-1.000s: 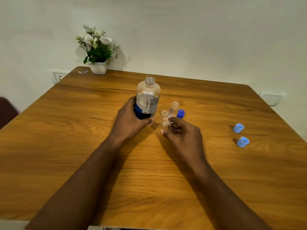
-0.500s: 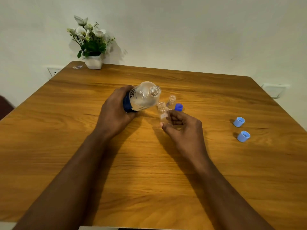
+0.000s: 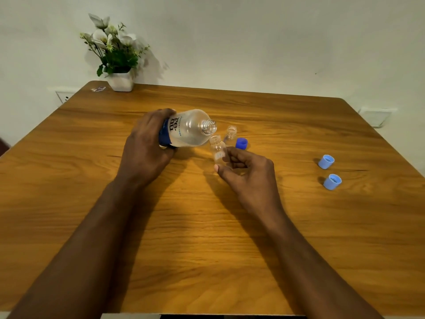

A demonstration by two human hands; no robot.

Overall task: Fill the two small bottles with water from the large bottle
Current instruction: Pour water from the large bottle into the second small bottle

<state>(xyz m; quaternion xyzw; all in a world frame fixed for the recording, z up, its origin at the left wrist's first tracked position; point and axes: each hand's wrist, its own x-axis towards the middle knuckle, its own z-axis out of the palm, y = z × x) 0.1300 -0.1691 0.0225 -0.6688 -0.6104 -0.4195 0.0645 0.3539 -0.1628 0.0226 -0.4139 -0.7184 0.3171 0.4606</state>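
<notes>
Nearest us on the table (image 3: 207,238), our right hand (image 3: 246,171) pinches a small bottle (image 3: 218,150) between thumb and curled fingers, holding it upright and open-mouthed; it looks empty. Just beyond it, our left hand (image 3: 147,143) wraps round the base of the large bottle (image 3: 188,128), which is tipped nearly flat with its uncapped mouth just above and beside the small bottle's rim. We judge this to be the start of the first pour; we cannot tell whether water is crossing yet. The next move calls for a slow, small tilt with the two mouths lined up, since the target neck is narrow. Behind stand the second small bottle (image 3: 230,134), apparently unfilled, and a dark blue cap (image 3: 241,143). The light blue caps (image 3: 326,161) lie well apart to the right.
</notes>
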